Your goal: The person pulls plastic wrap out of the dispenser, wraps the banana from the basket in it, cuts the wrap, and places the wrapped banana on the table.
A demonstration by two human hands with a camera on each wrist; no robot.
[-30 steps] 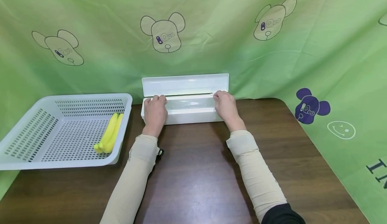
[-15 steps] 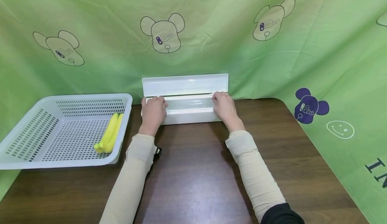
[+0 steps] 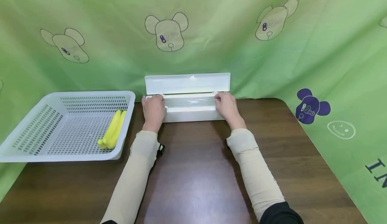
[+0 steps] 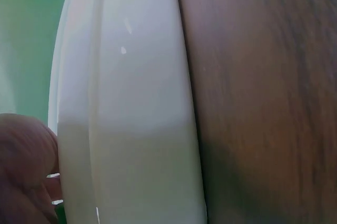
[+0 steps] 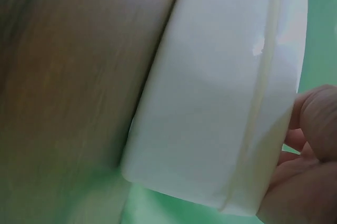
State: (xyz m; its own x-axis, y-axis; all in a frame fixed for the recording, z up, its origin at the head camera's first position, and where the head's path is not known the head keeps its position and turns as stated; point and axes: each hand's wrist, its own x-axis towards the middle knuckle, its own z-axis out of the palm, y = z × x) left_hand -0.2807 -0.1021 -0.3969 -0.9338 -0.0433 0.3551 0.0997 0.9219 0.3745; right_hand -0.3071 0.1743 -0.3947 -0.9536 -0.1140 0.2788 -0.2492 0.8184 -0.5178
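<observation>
A long white plastic wrap dispenser (image 3: pixel 196 115) lies at the back of the table, its lid (image 3: pixel 187 83) raised against the cloth. Clear film (image 3: pixel 193 102) shines across its opening. My left hand (image 3: pixel 154 113) grips the dispenser's left end, with curled fingers over the top. At the right end my right hand (image 3: pixel 226 106) holds on, thumb and fingers bent inward near the lid's hinge. In the left wrist view a curled finger (image 4: pixel 23 150) sits beside the white wall. The right wrist view shows bent fingers (image 5: pixel 321 124) at the box's upper edge. Exact fingertip contact is hidden.
A pale perforated basket (image 3: pixel 121 150) stands at the left with two yellow bananas (image 3: pixel 113 130) inside. The brown wooden table (image 3: pixel 193 177) extends in front. A green printed cloth (image 3: pixel 211 56) hangs right behind the dispenser.
The dark gap below the lid has narrowed, and white tabs show along the hinge. The left hand has shifted slightly on its end. The head view has moved a little.
</observation>
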